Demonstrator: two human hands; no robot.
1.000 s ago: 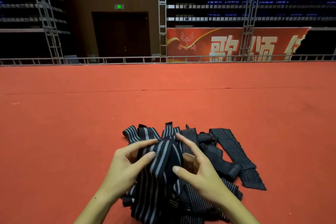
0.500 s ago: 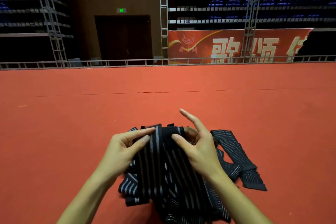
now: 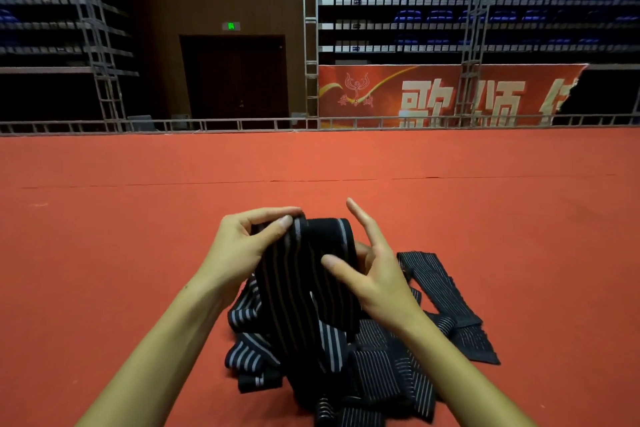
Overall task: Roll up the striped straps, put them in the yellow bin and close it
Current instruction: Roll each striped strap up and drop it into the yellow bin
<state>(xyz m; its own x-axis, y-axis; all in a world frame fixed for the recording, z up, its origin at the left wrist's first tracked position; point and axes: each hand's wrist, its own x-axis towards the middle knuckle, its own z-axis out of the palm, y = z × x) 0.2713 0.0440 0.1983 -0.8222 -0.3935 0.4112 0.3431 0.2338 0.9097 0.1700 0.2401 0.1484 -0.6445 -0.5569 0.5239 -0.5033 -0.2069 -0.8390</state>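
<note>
A black strap with pale stripes [image 3: 301, 274] is lifted above a heap of the same striped straps [image 3: 384, 364] on the red carpet. My left hand [image 3: 242, 246] pinches the strap's upper left edge between thumb and fingers. My right hand [image 3: 374, 270] holds its right side, thumb pressed on the front, index finger raised straight. The strap's top end curls over between both hands. Its lower part hangs down into the heap. No yellow bin shows in the head view.
Red carpet [image 3: 138, 253] spreads all around the heap, with a seam line across it farther out. A metal rail [image 3: 242, 123] bounds the carpet's far edge. Behind it stand scaffold towers, a dark door and a red banner.
Both hands have lifted the strap up from the heap and away from me. Its top end now curls over between the hands.
</note>
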